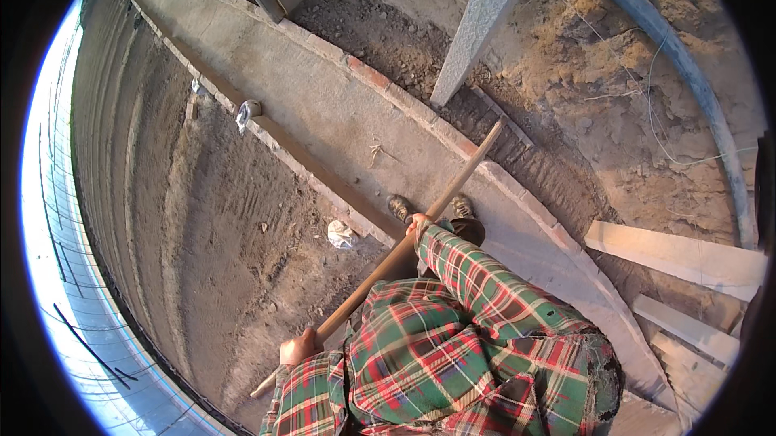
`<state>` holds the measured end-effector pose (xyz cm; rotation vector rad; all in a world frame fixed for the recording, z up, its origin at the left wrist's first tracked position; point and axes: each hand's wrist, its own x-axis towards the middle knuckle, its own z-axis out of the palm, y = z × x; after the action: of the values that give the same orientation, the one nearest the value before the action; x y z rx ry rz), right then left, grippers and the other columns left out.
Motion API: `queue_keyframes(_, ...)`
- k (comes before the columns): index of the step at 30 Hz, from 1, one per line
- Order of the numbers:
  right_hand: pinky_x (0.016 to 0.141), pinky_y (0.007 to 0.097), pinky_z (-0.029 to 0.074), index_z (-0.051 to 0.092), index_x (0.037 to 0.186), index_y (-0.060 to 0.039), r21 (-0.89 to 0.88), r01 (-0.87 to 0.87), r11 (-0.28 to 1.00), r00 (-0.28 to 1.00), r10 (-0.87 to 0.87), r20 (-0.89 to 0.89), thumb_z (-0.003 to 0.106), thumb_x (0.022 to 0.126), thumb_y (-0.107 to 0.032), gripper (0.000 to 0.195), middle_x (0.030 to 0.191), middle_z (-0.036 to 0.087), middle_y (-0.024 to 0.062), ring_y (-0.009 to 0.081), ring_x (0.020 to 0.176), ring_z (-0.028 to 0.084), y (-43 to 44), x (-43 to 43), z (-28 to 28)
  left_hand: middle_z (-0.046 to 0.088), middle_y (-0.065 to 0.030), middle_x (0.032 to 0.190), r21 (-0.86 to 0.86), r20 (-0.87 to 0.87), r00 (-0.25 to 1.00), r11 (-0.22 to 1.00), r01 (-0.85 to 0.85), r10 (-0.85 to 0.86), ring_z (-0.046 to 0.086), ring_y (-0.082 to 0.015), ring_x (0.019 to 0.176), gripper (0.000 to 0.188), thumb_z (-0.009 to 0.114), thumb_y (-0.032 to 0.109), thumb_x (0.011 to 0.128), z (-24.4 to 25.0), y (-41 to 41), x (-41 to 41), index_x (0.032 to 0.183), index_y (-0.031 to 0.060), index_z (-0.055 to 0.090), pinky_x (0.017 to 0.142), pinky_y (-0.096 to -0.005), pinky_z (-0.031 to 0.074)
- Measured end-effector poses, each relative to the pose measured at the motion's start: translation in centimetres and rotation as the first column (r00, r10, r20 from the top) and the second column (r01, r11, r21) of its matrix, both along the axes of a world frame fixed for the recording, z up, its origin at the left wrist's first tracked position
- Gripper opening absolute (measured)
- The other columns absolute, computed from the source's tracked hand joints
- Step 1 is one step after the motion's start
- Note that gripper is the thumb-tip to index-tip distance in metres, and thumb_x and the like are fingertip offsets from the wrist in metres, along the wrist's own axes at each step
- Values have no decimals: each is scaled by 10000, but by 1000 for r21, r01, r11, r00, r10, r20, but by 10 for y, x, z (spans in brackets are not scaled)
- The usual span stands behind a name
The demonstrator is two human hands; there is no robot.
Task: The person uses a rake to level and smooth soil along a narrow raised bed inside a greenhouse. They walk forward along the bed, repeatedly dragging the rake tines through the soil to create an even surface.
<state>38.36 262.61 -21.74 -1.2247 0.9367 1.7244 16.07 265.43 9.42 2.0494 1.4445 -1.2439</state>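
A long wooden handle (376,281) runs diagonally across my front, from lower left to upper right. My left hand (298,347) is closed around it near its lower-left end, and my right hand (417,224) grips it about midway. The far end passes over a brick edging and meets a narrow bar-shaped head (502,116), apparently a rake's, on the dark soil strip (533,172). Fine parallel lines mark that soil. My shoes (400,208) are on the concrete walkway (303,90) below the handle.
Low brick edging (370,72) borders the walkway. A concrete post (479,36) slants beside the soil strip, before a rough earth wall (582,78) with a curved pipe (697,66). Pale beams (673,257) project at right. Furrowed ground (200,212) and a white bag (342,235) lie left.
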Motion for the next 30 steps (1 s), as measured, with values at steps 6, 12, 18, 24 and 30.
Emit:
queue_keyframes(6, 400, 308, 381, 350, 550, -101, -32, 261, 965, 965, -262, -22, 507, 712, -228, 259, 443, 360, 27, 172, 382, 379, 12, 29, 29, 505, -72, 501, 160, 145, 967, 969, 188, -211, 521, -248, 478, 178, 566, 239, 585, 26, 38, 21, 664, 113, 468, 447, -351, 418)
queue_keyframes(12, 498, 342, 420, 387, 607, -93, -59, 363, 930, 927, -367, -81, 500, 736, -230, 220, 517, 421, 30, 176, 473, 443, 41, 16, 88, 474, -27, 532, 525, 170, 918, 822, 223, -357, 510, -198, 511, 207, 619, 217, 502, 75, 87, 4, 572, 104, 461, 462, -307, 411)
queue_keyframes(18, 617, 404, 432, 427, 659, -57, -137, 253, 958, 949, -273, -159, 429, 781, -217, 200, 577, 465, 53, 213, 570, 480, 75, 6, 107, 441, 22, 524, 784, -10, 841, 518, 342, -541, 497, -138, 516, 194, 596, 246, 524, 137, 119, 3, 555, 135, 440, 476, -261, 389)
queue_keyframes(24, 702, 400, 417, 418, 656, -32, -88, 11, 996, 985, -26, -170, 422, 754, -143, 148, 620, 457, 76, 211, 610, 478, 109, -57, 146, 445, 36, 521, 800, -162, 873, 457, 389, -460, 497, -121, 509, 139, 558, 222, 566, 188, 101, -35, 558, 142, 446, 465, -244, 382)
queue_keyframes(30, 776, 419, 375, 420, 678, -19, 88, -97, 991, 983, 109, -147, 439, 755, -168, 169, 705, 471, 105, 236, 732, 466, 156, -86, 171, 423, 18, 486, 887, -218, 896, 304, 347, -387, 476, -130, 468, 145, 553, 186, 537, 208, 86, -57, 501, 127, 426, 443, -262, 371)
